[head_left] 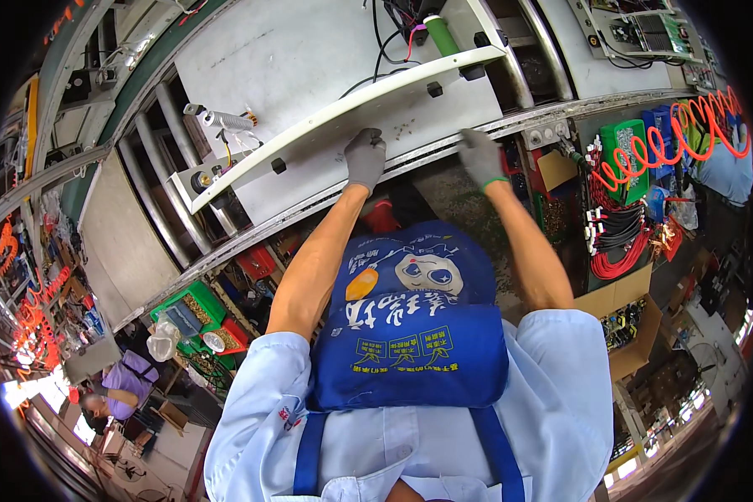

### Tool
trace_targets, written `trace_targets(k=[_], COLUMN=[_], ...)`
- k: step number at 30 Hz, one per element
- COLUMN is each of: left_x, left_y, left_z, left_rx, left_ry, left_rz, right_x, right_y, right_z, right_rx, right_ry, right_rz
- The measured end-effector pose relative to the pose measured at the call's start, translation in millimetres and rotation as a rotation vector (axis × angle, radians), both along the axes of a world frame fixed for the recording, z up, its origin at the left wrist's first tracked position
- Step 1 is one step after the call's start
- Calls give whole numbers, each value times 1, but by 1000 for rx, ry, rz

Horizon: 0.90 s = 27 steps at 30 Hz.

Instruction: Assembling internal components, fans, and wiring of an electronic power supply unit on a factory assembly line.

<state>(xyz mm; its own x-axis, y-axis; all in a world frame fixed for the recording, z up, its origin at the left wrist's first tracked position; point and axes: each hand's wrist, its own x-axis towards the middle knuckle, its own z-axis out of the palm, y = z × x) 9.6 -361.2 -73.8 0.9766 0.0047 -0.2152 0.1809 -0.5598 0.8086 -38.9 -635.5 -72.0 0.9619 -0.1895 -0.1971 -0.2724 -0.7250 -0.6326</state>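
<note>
My left hand (366, 159), in a grey glove, rests by the near edge of a pale work board (309, 184) with its fingers curled in; whatever they may hold is hidden. Just right of it, small brass-coloured pieces (404, 130), probably screws, lie loose on the board. My right hand (482, 159), also gloved, hovers at the conveyor's near rail, its fingers blurred. Beyond my left hand stands a long white panel (343, 110) with black feet along it. Behind the panel are a silvery ribbed cylinder (230, 120) with wires and a green cylinder (442, 36).
Steel rollers (161, 176) flank the board. Below the rail sit green parts bins (194, 308), and at right a green crate (623, 155), red and black cables (619, 243) and a cardboard box (623, 322). An orange coiled hose (678, 138) hangs at right. Another person (125, 385) is at far left.
</note>
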Motion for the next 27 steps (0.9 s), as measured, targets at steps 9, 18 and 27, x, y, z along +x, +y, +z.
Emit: trace_targets(k=[9, 18, 27], left_x=[-70, -114, -155], left_y=[77, 81, 142], left_z=[34, 59, 53], left_rx=[-203, -357, -280], left_ry=[293, 462, 412], left_rz=[138, 311, 536], right_x=[0, 6, -13], right_y=[-198, -267, -294], right_z=[88, -8, -68], right_rx=[-791, -460, -323], right_ry=[567, 844, 541], right_rz=[-12, -86, -52])
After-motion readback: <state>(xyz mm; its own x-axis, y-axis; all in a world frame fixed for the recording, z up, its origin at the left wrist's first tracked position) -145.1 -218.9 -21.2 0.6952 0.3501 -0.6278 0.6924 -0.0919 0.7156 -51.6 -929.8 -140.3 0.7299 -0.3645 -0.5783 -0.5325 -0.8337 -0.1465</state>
